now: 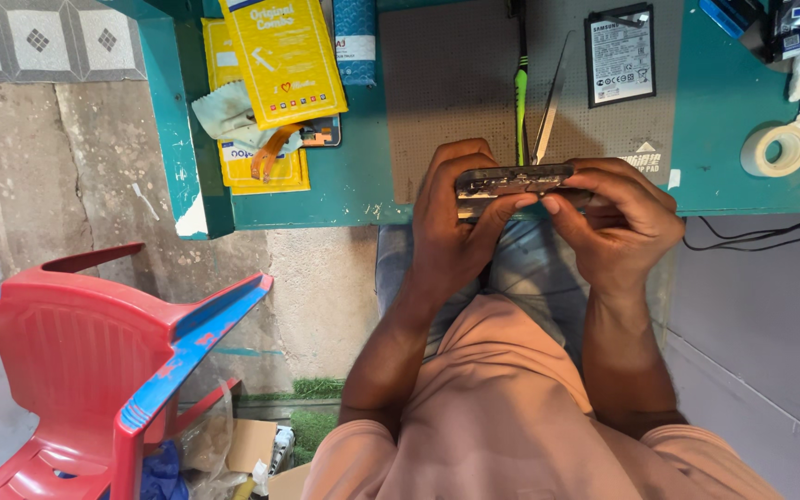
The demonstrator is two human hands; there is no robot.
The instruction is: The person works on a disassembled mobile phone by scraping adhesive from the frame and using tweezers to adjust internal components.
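Head view. Opened phone [514, 181] held edge-on at the near edge of the teal worktop [344, 185], over the lap, between both hands. Left hand [451, 222] wraps its left end, fingers [456, 167] curled over the far edge, thumb pressing the near side. Right hand [618, 218] closes on the right end, thumb tip meeting the left thumb near the middle. Both hands closed on the phone; two-ended hold likely steadies the body while the thumbs work the edge.

Grey perforated work mat [456, 83] lies just beyond the phone. On it: green-handled tool [520, 93] and metal tweezers [553, 88], side by side, within reach. Flat battery [619, 56] further back. Tape roll [775, 148] at right. Yellow packets [280, 65] at left, clear of the mat. Red plastic chair [94, 361] stands on the floor, well apart.
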